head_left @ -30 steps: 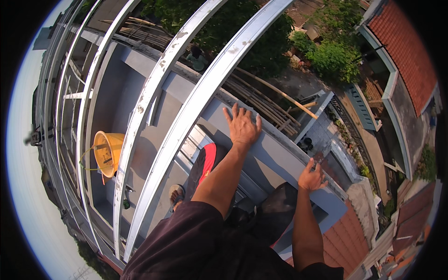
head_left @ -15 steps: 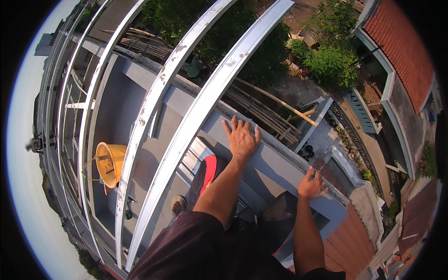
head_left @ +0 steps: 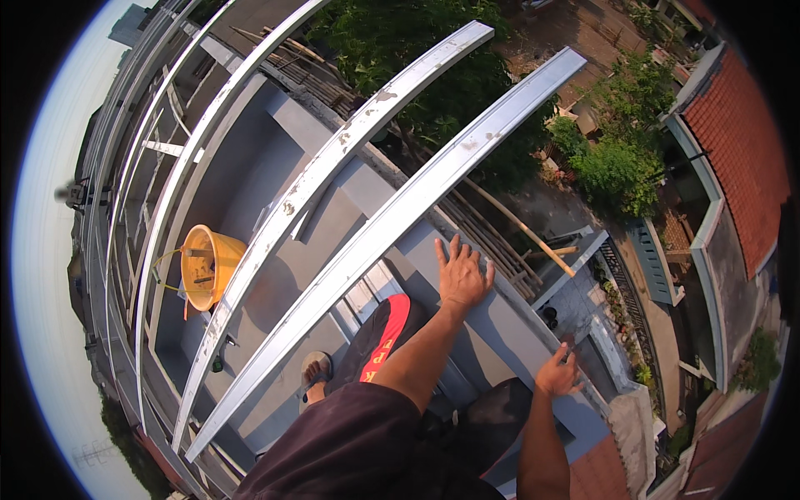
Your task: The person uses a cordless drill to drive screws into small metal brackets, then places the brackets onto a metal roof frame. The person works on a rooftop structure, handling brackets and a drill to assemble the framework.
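My left hand (head_left: 464,275) rests palm-down on the top of a grey plastered parapet wall (head_left: 527,327), its fingers spread and nothing in them. Farther right along the same wall is my right hand (head_left: 558,373), fingers loosely bent and apart, also holding nothing. A long silvery metal beam (head_left: 492,133) slants past just left of my left hand, without touching it. Beyond that runs a second white metal beam (head_left: 383,98) with patches of flaked coating.
A yellow bucket (head_left: 220,271) with mortar-like residue stands at left behind the beams. My sandalled foot (head_left: 316,371) is below, beside metal ladder-like rails (head_left: 358,302). Bamboo poles (head_left: 525,227) lie outside the wall. The drop beyond shows trees (head_left: 621,171) and a red tiled roof (head_left: 733,154).
The view has shifted, so beams, bucket and wall sit lower and mostly farther right in the picture. Both hands stay at the wall. More of my sandalled foot shows.
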Action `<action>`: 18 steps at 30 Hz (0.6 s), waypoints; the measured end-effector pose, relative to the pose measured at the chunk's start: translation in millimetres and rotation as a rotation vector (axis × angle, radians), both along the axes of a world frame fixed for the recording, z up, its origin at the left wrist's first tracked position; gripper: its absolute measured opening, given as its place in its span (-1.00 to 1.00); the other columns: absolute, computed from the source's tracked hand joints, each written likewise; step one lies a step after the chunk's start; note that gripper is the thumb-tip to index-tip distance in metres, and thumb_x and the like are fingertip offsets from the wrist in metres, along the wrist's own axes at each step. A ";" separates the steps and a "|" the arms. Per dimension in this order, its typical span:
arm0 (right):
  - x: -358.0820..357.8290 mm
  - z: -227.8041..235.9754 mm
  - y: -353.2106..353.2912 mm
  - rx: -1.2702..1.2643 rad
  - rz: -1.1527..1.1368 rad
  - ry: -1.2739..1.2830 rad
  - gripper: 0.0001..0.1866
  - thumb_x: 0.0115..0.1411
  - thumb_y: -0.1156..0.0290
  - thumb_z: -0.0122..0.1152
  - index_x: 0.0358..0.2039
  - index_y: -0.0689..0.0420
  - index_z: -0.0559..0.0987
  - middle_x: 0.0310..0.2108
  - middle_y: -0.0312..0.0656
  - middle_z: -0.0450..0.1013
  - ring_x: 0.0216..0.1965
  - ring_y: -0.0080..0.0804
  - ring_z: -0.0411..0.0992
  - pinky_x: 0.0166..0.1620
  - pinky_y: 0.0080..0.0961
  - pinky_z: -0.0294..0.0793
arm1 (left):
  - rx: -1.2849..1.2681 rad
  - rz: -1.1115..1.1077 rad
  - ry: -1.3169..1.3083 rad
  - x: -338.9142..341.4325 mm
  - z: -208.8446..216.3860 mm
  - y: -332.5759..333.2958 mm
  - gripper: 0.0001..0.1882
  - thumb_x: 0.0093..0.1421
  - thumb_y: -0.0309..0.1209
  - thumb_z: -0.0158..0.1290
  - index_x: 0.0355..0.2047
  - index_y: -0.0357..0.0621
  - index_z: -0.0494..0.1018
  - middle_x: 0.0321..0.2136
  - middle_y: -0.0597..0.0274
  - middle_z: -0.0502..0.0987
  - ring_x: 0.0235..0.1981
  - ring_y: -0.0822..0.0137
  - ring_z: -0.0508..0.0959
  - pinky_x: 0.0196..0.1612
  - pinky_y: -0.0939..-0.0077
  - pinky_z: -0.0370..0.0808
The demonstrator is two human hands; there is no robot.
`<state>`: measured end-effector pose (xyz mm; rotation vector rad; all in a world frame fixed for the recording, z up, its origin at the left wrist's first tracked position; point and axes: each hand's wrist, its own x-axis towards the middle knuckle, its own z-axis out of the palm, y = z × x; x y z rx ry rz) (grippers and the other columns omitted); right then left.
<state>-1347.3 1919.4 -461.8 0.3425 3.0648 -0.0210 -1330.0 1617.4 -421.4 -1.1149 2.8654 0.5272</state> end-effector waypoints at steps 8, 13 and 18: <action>0.7 0.4 3.2 0.001 -0.005 -0.034 -0.31 0.43 -0.27 -0.11 -0.02 0.08 0.72 -0.04 -0.14 0.66 0.10 -0.08 0.50 0.42 0.16 -0.04 | 0.007 0.003 0.094 3.3 -1.6 -0.2 -0.52 0.31 -0.06 0.03 -0.14 -0.30 0.62 -0.03 -0.01 0.54 0.42 -0.04 0.20 0.52 -0.31 -0.28; 1.8 -0.3 0.9 0.022 0.023 -0.010 -0.32 0.44 -0.26 -0.10 -0.04 0.10 0.73 -0.09 -0.13 0.68 0.05 -0.06 0.52 0.40 0.16 0.02 | 0.044 0.017 0.108 3.8 -1.9 -2.1 -0.53 0.30 -0.08 0.05 -0.13 -0.30 0.62 -0.01 -0.02 0.53 0.42 -0.05 0.19 0.52 -0.30 -0.29; 0.0 1.4 2.4 0.030 0.004 -0.081 -0.33 0.44 -0.26 -0.12 0.01 0.05 0.71 -0.03 -0.08 0.64 0.12 -0.04 0.49 0.41 0.26 -0.03 | 0.048 0.015 0.101 3.5 -0.2 -2.3 -0.53 0.29 -0.08 0.08 -0.13 -0.29 0.62 0.00 -0.01 0.53 0.42 -0.05 0.19 0.52 -0.29 -0.29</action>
